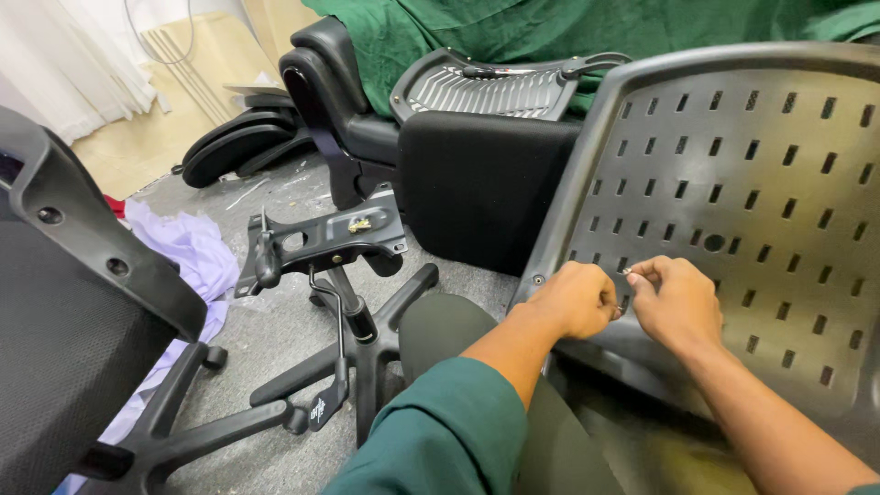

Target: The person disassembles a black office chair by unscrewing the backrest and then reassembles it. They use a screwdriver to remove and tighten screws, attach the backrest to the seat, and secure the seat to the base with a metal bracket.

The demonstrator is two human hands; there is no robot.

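Our left hand is fisted and our right hand pinches a small screw; both hands are together against the slotted grey seat shell. A chair base stands on the floor left of them.

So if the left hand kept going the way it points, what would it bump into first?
Probably the right hand. The left hand points right, and its fingertips almost meet the right one's over the grey slotted panel. Depth is hard to judge.
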